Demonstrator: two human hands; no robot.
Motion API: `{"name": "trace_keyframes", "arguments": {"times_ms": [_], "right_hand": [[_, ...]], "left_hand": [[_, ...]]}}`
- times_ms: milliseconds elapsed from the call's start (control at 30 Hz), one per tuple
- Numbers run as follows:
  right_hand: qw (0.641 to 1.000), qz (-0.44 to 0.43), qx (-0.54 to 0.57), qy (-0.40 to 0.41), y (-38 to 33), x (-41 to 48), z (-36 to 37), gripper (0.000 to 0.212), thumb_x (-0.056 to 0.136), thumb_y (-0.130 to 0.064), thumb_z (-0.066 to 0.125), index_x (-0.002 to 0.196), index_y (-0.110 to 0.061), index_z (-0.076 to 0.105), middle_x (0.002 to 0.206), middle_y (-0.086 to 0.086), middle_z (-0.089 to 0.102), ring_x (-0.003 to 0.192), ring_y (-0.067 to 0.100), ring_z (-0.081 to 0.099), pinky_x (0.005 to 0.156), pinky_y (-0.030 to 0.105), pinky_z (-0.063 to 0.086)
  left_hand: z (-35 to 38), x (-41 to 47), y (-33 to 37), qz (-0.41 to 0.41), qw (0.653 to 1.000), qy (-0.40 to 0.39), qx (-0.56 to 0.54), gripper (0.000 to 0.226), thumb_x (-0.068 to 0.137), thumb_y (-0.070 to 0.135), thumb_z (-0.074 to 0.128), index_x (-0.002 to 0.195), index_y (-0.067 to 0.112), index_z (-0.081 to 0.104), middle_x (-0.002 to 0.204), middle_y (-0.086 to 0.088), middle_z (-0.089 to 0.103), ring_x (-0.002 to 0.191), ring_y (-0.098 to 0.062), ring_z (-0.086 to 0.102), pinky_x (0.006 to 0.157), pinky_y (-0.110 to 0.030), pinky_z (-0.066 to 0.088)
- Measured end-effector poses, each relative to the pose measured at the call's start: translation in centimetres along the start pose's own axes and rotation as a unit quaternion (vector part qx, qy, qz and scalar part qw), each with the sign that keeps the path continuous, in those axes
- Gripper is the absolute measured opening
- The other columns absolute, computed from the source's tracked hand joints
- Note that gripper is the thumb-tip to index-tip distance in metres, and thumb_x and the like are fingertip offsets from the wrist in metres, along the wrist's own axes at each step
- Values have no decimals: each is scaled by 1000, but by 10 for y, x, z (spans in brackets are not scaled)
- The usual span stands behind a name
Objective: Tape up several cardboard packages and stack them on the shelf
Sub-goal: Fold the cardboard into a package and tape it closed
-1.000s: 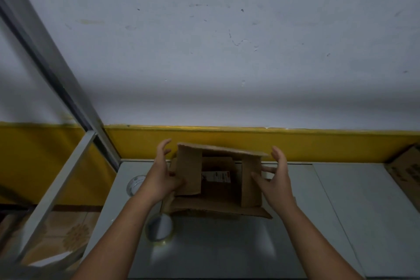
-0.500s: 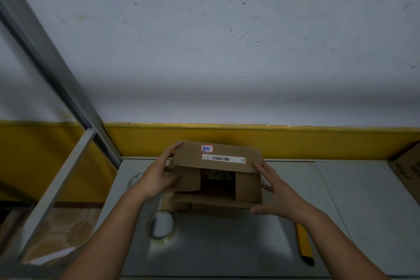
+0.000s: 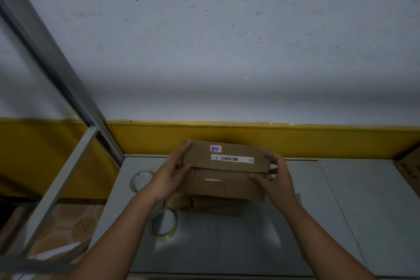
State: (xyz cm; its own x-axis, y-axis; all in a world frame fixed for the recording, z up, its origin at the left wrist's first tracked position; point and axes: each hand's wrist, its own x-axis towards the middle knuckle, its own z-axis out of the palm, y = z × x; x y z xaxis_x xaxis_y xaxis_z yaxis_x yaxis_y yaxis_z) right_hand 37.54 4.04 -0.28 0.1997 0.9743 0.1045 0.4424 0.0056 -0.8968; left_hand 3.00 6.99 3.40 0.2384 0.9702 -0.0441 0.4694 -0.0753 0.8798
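Closing a cardboard package (image 3: pixel 223 171) before taping. The package rests on loose cardboard (image 3: pixel 217 208) near the back edge of the grey tabletop (image 3: pixel 227 248), just in front of the yellow wall band. The left hand (image 3: pixel 171 174) grasps the left end, its fingers running up the side to the far corner and its thumb laid over the seam. The right hand (image 3: pixel 276 179) grasps the right end, fingers hooked over the edge of the far flap (image 3: pixel 229 151) and thumb pressed on the near flap (image 3: pixel 218 185). The far flap, which carries a barcode label (image 3: pixel 231 158), overlaps the near one and sits slightly proud, so the closure appears to depend on hand pressure alone. The main risk is that both hands are occupied while the tape roll (image 3: pixel 163 223) lies just beside the left forearm; freeing either hand to fetch it probably lets the flaps spring open. A second, clear roll (image 3: pixel 141 180) lies further back on the left. The loose cardboard underneath makes an uneven base, so downward pressure may tilt or slide the package. Tape laid across the raised overlap could bridge the step and bond poorly. A metal shelf frame (image 3: pixel 53 62) stands at the left; no package is visible stacked on it.
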Motion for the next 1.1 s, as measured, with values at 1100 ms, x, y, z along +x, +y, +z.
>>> {"name": "trace_keyframes", "arguments": {"times_ms": [1100], "right_hand": [[995,19,59,74,28,-42,51,41,89,6,70,116,-20,53,111,0,62,104,17,63,82,31,55]], "left_hand": [[49,-13,-36,-161,937,134,-280,13,109,18,55,117,26,59,117,-13,70,98,-17,70,82,-31,57]]}}
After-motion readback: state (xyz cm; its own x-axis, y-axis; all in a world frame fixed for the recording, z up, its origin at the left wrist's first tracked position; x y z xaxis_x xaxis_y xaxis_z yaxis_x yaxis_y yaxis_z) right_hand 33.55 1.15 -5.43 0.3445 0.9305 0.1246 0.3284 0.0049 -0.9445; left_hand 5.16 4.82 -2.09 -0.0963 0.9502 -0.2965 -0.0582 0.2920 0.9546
